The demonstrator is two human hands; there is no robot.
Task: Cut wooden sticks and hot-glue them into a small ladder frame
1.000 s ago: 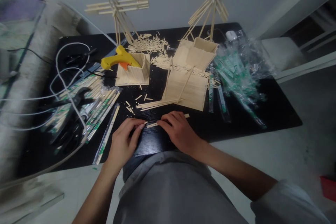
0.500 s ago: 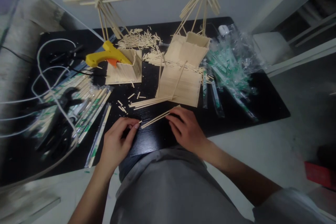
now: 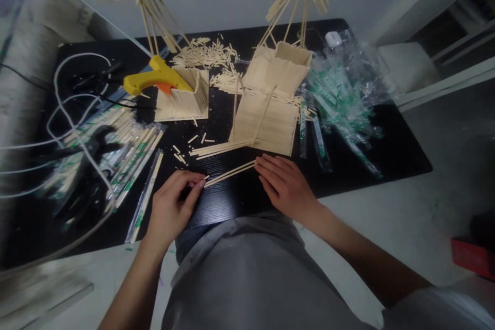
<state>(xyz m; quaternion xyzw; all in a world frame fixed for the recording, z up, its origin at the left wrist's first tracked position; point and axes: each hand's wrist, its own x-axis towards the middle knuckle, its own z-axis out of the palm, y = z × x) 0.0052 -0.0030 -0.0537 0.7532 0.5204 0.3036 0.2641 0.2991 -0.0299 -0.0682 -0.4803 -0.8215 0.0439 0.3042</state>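
Observation:
Between the thumb and index finger of my left hand (image 3: 175, 205), a short stick piece (image 3: 207, 177) is pinched, its pale end poking out. Two thin wooden sticks (image 3: 232, 171) lie side by side on the black table, their left ends at my left fingertips. At their right ends is my right hand (image 3: 285, 185), its fingers stretched out and touching the tips, the thumb apart from them. Just beyond lies a bundle of longer wooden sticks (image 3: 222, 148). Several short offcuts (image 3: 180, 155) are scattered left of that bundle.
A yellow glue gun (image 3: 157, 78) rests on a stick-built box (image 3: 185, 100). A larger stick model (image 3: 266, 118) stands behind my right hand. Packaged sticks (image 3: 143, 165) and black-handled pliers (image 3: 91, 165) lie left; plastic wrappers (image 3: 340, 98) lie right. White cable (image 3: 77, 136) loops at left.
My right hand has slid right along the two sticks to their ends, its fingers straighter. The sticks have shifted slightly left, closer to my left fingertips. My left hand stays pinched.

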